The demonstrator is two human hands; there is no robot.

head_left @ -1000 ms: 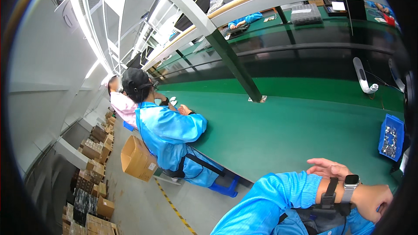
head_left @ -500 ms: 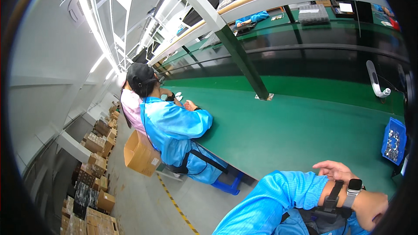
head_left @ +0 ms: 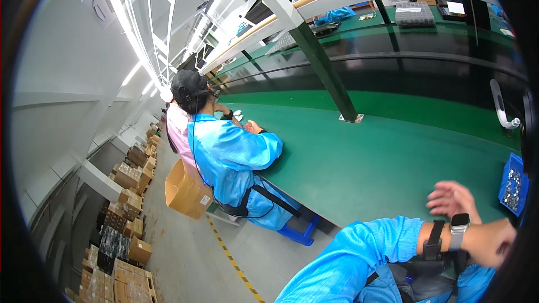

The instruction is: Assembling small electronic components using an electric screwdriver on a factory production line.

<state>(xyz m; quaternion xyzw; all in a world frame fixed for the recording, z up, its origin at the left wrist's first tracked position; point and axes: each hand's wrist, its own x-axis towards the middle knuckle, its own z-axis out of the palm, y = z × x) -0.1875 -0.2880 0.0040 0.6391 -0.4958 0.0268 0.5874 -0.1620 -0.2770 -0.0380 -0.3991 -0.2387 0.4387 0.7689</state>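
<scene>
looking from the left, stacked cardboard boxes (head_left: 120,213) line the floor by the wall, and an open cardboard box (head_left: 188,189) sits beside a co-worker in a blue smock (head_left: 233,160) seated at the near edge of the green tabletop (head_left: 382,157). further right, the person's own arm in a blue sleeve (head_left: 365,249) crosses the frame with a wrist watch (head_left: 457,230), and one hand (head_left: 455,199) hovers just over the tabletop's near edge, fingers loosely spread, grasping nothing. which hand it is i cannot tell; the other is out of sight. near it, at the right edge, stands a blue bin (head_left: 514,182) of small metal parts. reaching it cleanly probably means keeping the palm low and moving slowly.
</scene>
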